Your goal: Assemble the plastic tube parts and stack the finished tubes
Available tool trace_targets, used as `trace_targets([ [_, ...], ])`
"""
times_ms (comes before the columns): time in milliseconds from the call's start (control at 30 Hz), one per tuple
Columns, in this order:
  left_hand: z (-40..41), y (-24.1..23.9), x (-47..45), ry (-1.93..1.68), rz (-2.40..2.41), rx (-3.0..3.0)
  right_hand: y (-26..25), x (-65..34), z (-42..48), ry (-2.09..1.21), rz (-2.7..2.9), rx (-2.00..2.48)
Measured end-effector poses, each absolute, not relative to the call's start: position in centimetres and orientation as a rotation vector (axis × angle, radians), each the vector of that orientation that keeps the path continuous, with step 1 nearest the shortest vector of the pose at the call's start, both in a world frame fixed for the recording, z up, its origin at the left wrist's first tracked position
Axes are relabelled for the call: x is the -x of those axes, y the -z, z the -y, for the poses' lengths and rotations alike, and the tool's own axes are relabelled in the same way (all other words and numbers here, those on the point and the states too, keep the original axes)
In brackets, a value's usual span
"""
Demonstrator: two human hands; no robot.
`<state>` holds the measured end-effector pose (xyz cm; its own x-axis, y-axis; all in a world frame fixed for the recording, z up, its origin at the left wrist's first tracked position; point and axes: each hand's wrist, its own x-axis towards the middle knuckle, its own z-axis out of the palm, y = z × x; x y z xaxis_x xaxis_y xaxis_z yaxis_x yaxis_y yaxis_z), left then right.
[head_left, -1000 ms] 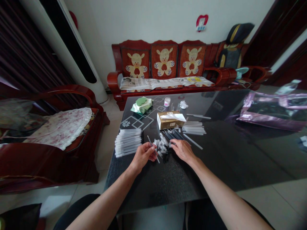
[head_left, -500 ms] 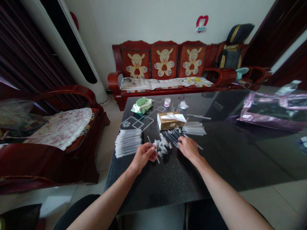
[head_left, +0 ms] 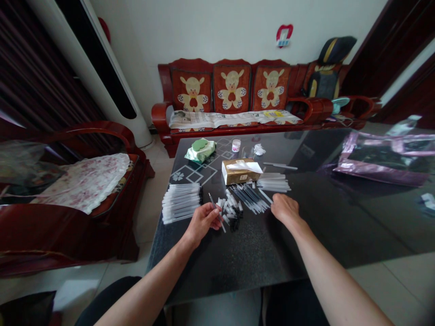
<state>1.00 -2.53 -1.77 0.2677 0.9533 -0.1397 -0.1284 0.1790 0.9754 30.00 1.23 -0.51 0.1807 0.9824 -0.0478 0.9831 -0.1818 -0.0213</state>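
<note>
1. Grips a slim refill (head_left: 212, 201) in the left hand (head_left: 205, 218), pinched between thumb and fingers, tilted, above the dark table (head_left: 238, 262).
2. Curls the right hand (head_left: 285, 209) at the near end of a lone pale tube (head_left: 265, 195); cannot tell whether clamping or merely touching it.
3. Shows, between both hands, a heap of small white and black pieces (head_left: 231, 211), with a fan of dark refills (head_left: 250, 198) just to its right.
4. Has a row of pale tubes (head_left: 181, 203) beside the left hand, and a smaller pale stack (head_left: 273, 182) beyond the right.
5. Includes, behind the fan, a gold tissue box (head_left: 240, 175); farther left, a green wipes pack (head_left: 201, 151).
</note>
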Motion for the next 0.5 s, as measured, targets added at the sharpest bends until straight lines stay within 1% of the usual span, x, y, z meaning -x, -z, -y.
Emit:
trace_targets([
  [33,2.5,1.8,-1.0,-0.968,-0.987,-1.1,0.4,-29.5,-1.1,0.138,-2.066,-2.434],
  [67,2.6,1.8,-1.0,-0.96,-0.99,-1.108,0.4,-28.9,-1.0,0.264,-2.147,-2.48],
  [100,2.6,1.8,-1.0,-0.946,-0.991,-1.118,0.2,-28.2,-0.8,0.471,-2.232,-2.529],
  [167,2.7,1.6,-1.1,-0.906,-0.976,-1.15,0.0,-26.7,-0.4,1.165,-2.313,-2.542],
  [200,2.8,1.5,-1.1,-0.878,-0.959,-1.173,-0.2,-26.0,-0.1,1.567,-2.293,-2.469],
  [233,3.0,1.4,-1.2,-0.844,-0.938,-1.197,-0.3,-25.3,0.1,1.9,-2.259,-2.408],
  [300,3.3,1.1,-1.4,-0.762,-0.887,-1.247,-0.6,-24.2,0.4,2.427,-2.16,-2.264],
  [333,3.4,1.0,-1.5,-0.719,-0.86,-1.267,-0.7,-23.9,0.5,2.614,-2.113,-2.211],
  [400,3.7,1.0,-1.6,-0.646,-0.81,-1.296,-0.8,-23.5,0.5,2.866,-2.027,-2.134],
  [500,3.9,1.1,-1.7,-0.581,-0.76,-1.332,-0.8,-23.3,0.4,3.007,-1.958,-2.079],
])
